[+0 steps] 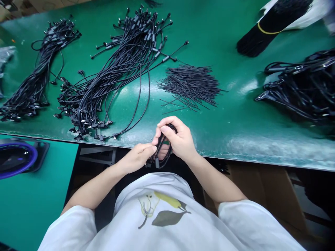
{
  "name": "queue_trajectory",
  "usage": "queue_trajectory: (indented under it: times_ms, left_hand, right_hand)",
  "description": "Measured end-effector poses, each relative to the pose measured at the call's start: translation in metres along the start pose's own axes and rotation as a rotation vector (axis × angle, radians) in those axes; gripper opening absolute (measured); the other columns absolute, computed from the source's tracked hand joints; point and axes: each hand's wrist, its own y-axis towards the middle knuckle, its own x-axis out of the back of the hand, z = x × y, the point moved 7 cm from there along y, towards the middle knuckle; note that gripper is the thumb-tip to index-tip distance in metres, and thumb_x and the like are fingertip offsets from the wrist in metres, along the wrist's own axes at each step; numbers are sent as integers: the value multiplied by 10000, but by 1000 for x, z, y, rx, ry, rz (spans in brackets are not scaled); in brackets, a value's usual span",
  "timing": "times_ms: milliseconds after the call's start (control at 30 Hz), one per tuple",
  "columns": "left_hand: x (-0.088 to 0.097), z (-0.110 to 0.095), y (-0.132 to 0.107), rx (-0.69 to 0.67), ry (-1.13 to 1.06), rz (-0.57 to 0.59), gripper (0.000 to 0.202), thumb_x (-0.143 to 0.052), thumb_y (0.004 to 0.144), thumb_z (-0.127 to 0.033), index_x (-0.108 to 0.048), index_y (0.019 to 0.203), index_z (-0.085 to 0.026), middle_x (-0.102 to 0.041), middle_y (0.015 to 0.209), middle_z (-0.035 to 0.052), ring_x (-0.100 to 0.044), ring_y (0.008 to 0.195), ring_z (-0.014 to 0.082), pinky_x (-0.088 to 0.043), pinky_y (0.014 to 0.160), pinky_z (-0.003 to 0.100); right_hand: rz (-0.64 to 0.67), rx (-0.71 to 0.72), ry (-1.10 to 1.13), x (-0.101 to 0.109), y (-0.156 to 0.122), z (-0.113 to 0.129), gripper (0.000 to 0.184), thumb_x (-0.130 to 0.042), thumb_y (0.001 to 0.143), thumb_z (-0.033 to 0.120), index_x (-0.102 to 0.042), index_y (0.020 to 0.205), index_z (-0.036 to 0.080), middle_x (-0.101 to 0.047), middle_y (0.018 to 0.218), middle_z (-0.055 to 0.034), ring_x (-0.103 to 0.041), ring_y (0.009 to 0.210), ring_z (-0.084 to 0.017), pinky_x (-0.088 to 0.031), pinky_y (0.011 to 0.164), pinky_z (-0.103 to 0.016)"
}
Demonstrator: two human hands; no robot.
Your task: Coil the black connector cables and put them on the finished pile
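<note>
Head view: a looped black cable (160,148) sits gathered between my hands, just past the bench edge. My right hand (178,137) curls nearly closed around the loop, and my left hand (135,158) pinches it with its fingertips. A small connector (157,162) hangs below. Bundled cables (123,69) lie ahead on the green workbench (225,45).

Head-worn camera faces down across the green workbench (214,42).
</note>
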Motion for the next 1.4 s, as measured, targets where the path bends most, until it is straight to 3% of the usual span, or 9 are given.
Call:
queue_trajectory:
  times_ms: [233,400,567,667,833,1067,1167,1300,1400]
  left_hand:
    - [-25,26,3,216,-443,185,328,-606,846,-481,-582,927,-164,-719,771,97,-706,764,249,-523,795,400]
    - [-39,25,0,234,-505,325,484,-584,825,-583,-612,987,-127,-642,766,74,-623,679,170,-536,690,323]
    - [-43,23,1,212,-621,283,410,-703,780,-521,-604,901,-142,-436,658,-22,-429,557,91,-418,429,182]
    - [-46,26,2,183,-560,290,448,-691,783,-559,-604,884,-131,-472,654,-12,-433,527,79,-349,404,169]
    - [-44,29,1,118,-413,270,467,-696,780,-559,-620,903,-116,-580,667,14,-606,599,123,-493,607,247]
    - [-57,25,-4,248,-633,468,375,-754,766,-460,-579,820,-134,-635,813,68,-682,809,207,-550,725,338]
    - [-63,21,-5,238,-560,577,420,-749,757,-497,-598,862,-119,-590,675,23,-618,615,144,-514,633,287]
    - [-49,18,3,146,-325,390,434,-656,817,-546,-597,903,-125,-437,597,-53,-408,512,79,-413,549,236]
    - [-19,6,12,-63,177,109,339,-509,921,-489,-577,888,-158,-457,637,-37,-415,564,100,-359,568,237]
  right_hand:
    - [-10,-72,161,-4,2,-9,216,-585,907,410,-515,978,218,-577,698,57,-605,517,-84,-453,409,-161]
    - [-18,-69,147,-1,2,-9,223,-590,900,413,-510,958,213,-579,698,55,-624,534,-89,-516,492,-196]
    - [-7,-246,358,-1,3,-14,255,-671,826,375,-495,924,218,-532,677,81,-549,478,-64,-484,454,-192]
    - [4,-364,471,-8,0,-11,247,-696,805,335,-507,897,205,-455,619,101,-384,412,-11,-343,392,-124]
    - [11,-332,484,-15,-2,0,255,-687,820,384,-499,865,217,-332,520,129,-152,372,-3,-148,339,-108]
    - [240,-268,635,-23,-7,7,307,-614,874,422,-516,715,178,-208,421,142,-80,338,-8,-145,307,-108]
    - [370,-191,661,-26,-12,12,312,-610,881,408,-518,702,169,-218,412,142,-90,317,-8,-152,300,-118]
    - [303,-53,466,-6,-7,17,297,-533,932,388,-512,721,181,-223,412,139,-164,294,-28,-225,308,-146]
    - [126,231,-151,23,-6,42,221,-489,963,308,-576,803,184,-499,519,52,-517,462,-92,-465,497,-226]
